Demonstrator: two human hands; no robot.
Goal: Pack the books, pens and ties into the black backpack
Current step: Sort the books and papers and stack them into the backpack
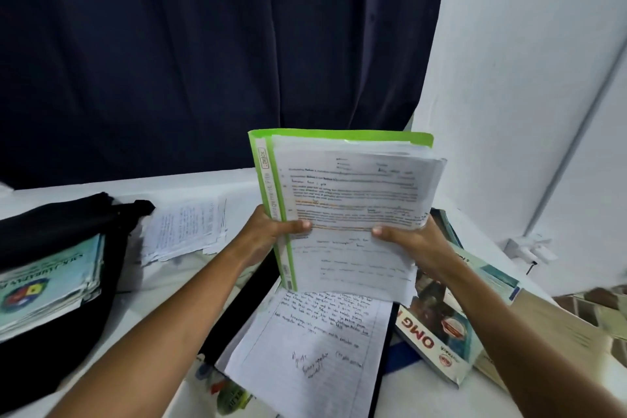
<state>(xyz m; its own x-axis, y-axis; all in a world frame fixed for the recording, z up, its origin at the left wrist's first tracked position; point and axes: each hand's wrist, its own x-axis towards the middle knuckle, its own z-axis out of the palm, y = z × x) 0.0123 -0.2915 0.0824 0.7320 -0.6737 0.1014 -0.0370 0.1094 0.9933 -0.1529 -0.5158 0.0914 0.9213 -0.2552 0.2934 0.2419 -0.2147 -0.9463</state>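
Both hands hold a green folder [268, 180] stuffed with printed sheets, lifted above the white table. My left hand [271, 231] grips its spine side, thumb on the top page. My right hand [407, 237] grips the loose right edge of the pages. The black backpack [51, 224] lies open at the left with pale green books [47, 288] inside. Below the folder lies a lined handwritten sheet [315, 346] on a dark book. A book marked "OMG" [441, 332] lies to the right under my forearm. No pens or ties are visible.
A loose stack of handwritten papers [186, 227] lies on the white table [210, 187] behind the backpack. A dark curtain [203, 44] hangs at the back and a white wall [526, 78] stands at the right. More books [492, 268] lie at the right edge.
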